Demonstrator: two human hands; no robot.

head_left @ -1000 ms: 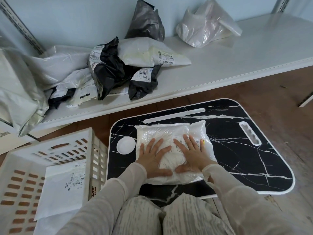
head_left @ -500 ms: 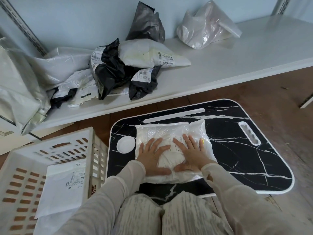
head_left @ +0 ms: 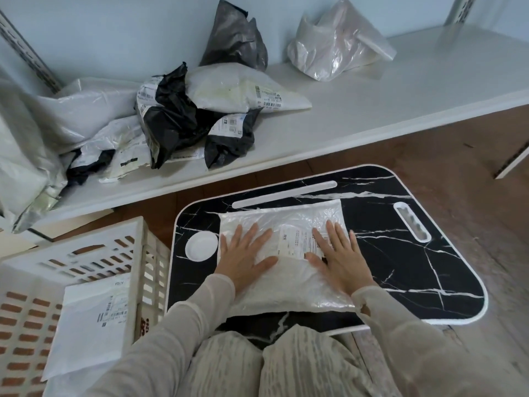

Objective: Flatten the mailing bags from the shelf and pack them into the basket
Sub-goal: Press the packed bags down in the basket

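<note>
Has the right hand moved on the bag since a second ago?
Yes. The right hand slid rightward across the white mailing bag, toward the tray's handle slot.

A single head-worn view looks forward and down from close above, both flat hands at centre, the basket [head_left: 86, 253] left of them, the shelf [head_left: 400, 90] beyond.

My left hand [head_left: 246, 257] and right hand [head_left: 339, 257] lay flat, side by side, on the white plastic mailing bag [head_left: 286, 285] on the black marbled lap tray [head_left: 400, 270]. The white slatted plastic basket [head_left: 94, 253], holding a flat white mailer [head_left: 91, 328], stood left of the tray. The white shelf [head_left: 400, 90], bearing crumpled black and white bags [head_left: 183, 118], ran along the far side.
</note>
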